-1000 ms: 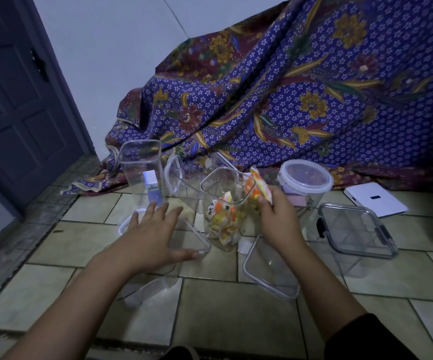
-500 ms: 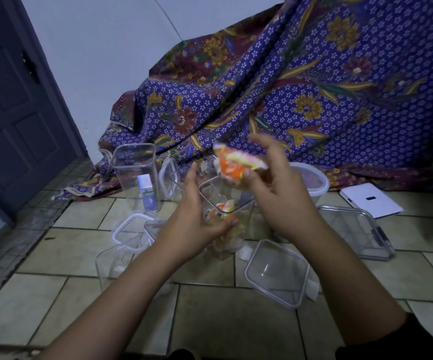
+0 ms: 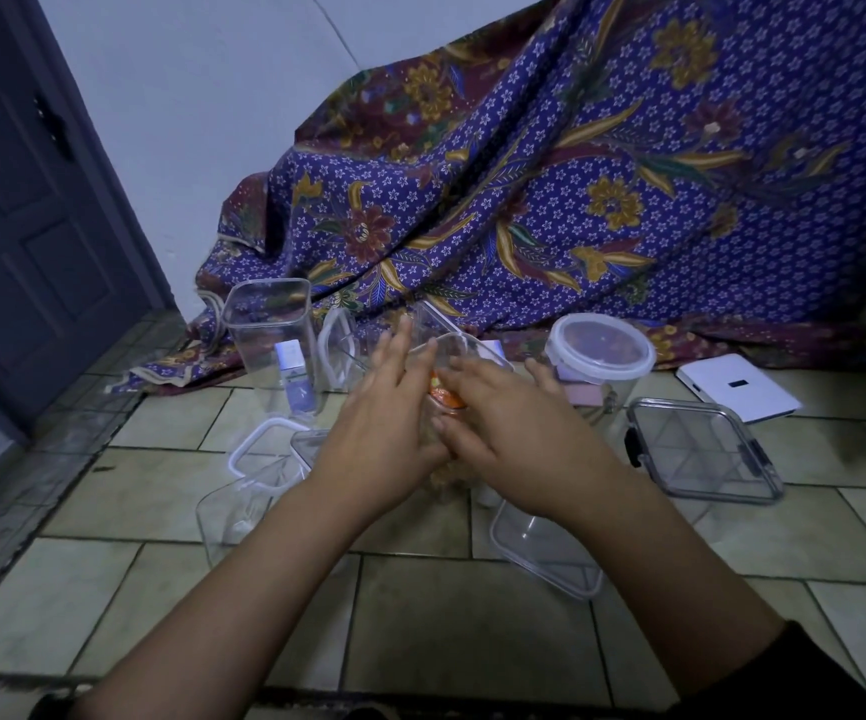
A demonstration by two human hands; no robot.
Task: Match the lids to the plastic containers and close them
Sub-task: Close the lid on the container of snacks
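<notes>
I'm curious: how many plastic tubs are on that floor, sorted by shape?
Square, unlidded: 3, namely tall tub, snack tub, tipped tub
Round, lidded: 1, the white-lidded tub
Total: 4
The black-clipped piece may be just a lid.

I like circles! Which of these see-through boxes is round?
The clear plastic tub with the white lid, standing on the right near the patterned cloth. It alone is round; the others, like the tall open container, have square corners.
</notes>
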